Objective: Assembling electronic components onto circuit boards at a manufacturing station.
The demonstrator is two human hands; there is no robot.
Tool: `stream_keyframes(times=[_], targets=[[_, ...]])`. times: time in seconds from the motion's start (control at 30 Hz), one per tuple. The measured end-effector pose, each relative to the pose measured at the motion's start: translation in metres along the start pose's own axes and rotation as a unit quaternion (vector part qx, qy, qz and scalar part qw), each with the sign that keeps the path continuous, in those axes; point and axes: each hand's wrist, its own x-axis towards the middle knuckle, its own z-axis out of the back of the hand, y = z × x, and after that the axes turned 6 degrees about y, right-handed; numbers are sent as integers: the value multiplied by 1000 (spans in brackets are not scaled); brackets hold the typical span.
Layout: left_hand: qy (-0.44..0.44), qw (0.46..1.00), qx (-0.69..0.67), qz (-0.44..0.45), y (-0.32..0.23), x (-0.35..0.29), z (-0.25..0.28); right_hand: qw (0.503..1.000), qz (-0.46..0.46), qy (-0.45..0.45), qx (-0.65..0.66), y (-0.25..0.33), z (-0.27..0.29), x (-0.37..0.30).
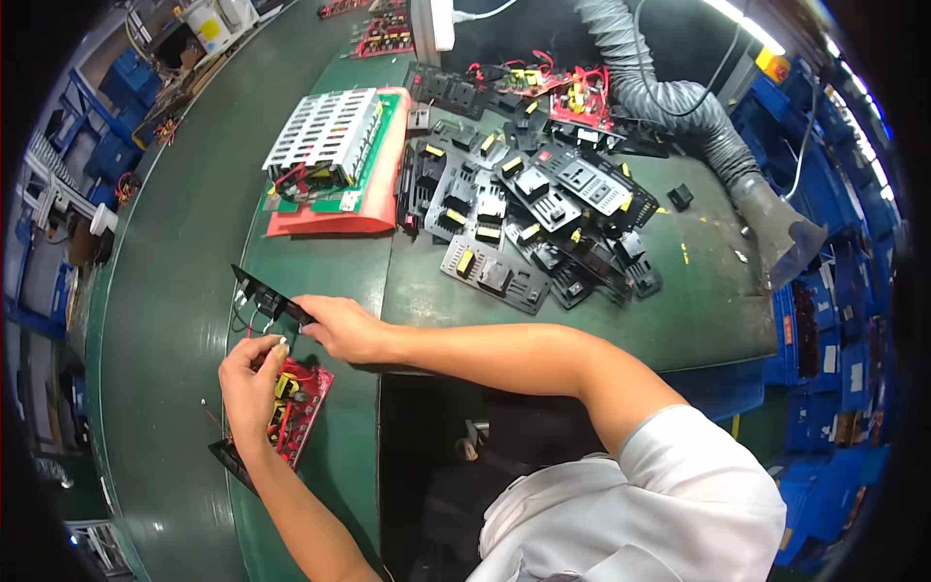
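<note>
1. The right hand point(341, 328) grips one end of a black panel point(264, 299), tilted above the counter point(335, 262).
2. The left hand point(249, 380) pinches a small pale piece point(282, 342) beside the panel.
3. Near both hands, a red circuit board point(308, 412) lies on the counter.

I hold a flat black panel point(270, 299) tilted above the table point(330, 260) and pinch a small pale piece point(283, 341) beside it; nearer me, a red circuit board point(312, 409) with yellow components point(287, 386) lies slanted.
</note>
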Motion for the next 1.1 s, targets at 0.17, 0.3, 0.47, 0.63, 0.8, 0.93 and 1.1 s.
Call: stream_keyframes(times=[0.17, 0.3, 0.47, 0.63, 0.8, 0.93, 1.1], targets=[[-22, 999, 21, -29, 8, 10, -12, 999, -34, 17, -4, -3, 4, 1], [-29, 999, 31, -29, 18, 12, -10, 1000, -6, 12, -7, -5, -2, 6], [-11, 997, 64, -46, 25, 17, -18, 1000, 1, -16, -20, -9, -4, 4], [0, 998, 56, -24, 28, 17, -24, 999, 3, -28, -18, -14, -9, 4], [2, 999, 26, -18, 29, 17, -30, 1000, -5, -22, -20, -13, -8, 4], [21, 999, 36, -24, 35, 19, -32, 999, -7, -34, -28, -11, -7, 2], [16, 998, 30, -48, 37, 20, -34, 1000, -22, -13, -14, -5, -2, 2]])
